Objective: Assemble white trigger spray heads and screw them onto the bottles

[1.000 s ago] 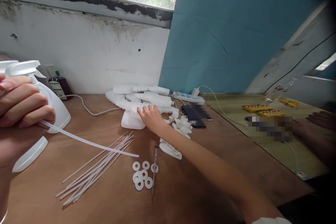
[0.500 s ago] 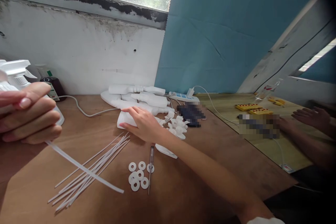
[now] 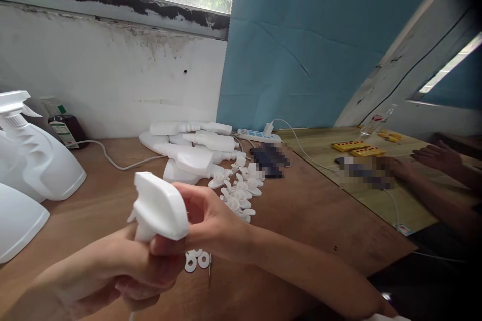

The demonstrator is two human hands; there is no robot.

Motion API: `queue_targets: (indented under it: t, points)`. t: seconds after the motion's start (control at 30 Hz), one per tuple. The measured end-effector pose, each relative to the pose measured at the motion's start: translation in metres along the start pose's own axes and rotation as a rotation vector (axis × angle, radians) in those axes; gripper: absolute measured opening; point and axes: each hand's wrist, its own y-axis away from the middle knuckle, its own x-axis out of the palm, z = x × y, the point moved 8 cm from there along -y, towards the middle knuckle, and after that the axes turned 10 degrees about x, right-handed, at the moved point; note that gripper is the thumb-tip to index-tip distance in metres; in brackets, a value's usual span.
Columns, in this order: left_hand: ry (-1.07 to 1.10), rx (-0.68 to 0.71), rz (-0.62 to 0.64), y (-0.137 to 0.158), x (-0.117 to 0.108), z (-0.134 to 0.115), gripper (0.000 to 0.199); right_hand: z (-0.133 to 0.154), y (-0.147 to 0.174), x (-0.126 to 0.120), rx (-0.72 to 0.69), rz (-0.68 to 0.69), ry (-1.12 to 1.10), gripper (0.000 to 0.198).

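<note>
In front of me a white spray trigger head is held between both hands above the table. My left hand is closed around its lower part, and a short bit of thin white tube shows below that hand. My right hand comes in from the right, its fingers closed on the head's rear side; its fingertips are partly hidden. Just below the hands lie white ring washers, partly covered, with the thin shaft of a screwdriver beside them.
White spray bottles stand at the left, near a dark bottle. Several white bottle-shaped parts and small white trigger parts lie beyond my hands. A power strip sits by the wall. At right are another person's hands and yellow boxes.
My left hand has moved right from the left edge to the middle. My right hand has drawn back from the white parts to meet it. The trigger head now shows between them.
</note>
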Motion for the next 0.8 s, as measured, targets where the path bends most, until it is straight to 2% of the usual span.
queue_targets:
  t: [0.07,0.1,0.17,0.27,0.33,0.43,0.53,0.6,0.67,0.8]
  points:
    - [0.444,-0.364,0.268,-0.013,0.027,0.006,0.021,-0.007,0.008,-0.012,0.009,-0.072,-0.062,0.048]
    - [0.552,-0.469,0.288,-0.019,0.030,0.005,0.021,-0.010,0.013,-0.017,0.011,-0.094,-0.084,0.046]
    - [0.583,-0.494,0.279,-0.033,0.029,0.001,0.021,-0.015,0.023,-0.026,-0.015,-0.125,-0.094,0.043]
    - [0.311,-0.338,0.244,-0.042,0.021,0.001,0.024,-0.020,0.040,-0.041,-0.084,-0.212,-0.005,0.045]
    - [0.045,-0.205,0.229,-0.041,0.014,0.000,0.023,-0.027,0.047,-0.047,-0.073,-0.224,0.021,0.057]
    - [-0.344,-0.054,0.208,-0.037,0.002,0.001,0.020,-0.046,0.048,-0.045,0.037,-0.052,-0.122,0.079]
    - [-0.723,0.056,0.178,-0.030,-0.008,0.010,0.016,-0.063,0.043,-0.044,0.129,0.031,-0.264,0.076]
    - [-0.924,0.183,0.157,-0.024,-0.007,0.015,0.016,-0.075,0.038,-0.048,0.190,-0.025,-0.270,0.063]
    - [-1.061,0.314,0.156,-0.018,-0.001,0.019,0.016,-0.091,0.034,-0.053,0.273,-0.136,-0.234,0.054]
    - [-1.179,0.459,0.104,-0.011,0.005,0.022,0.017,-0.111,0.031,-0.061,0.353,-0.337,-0.152,0.054]
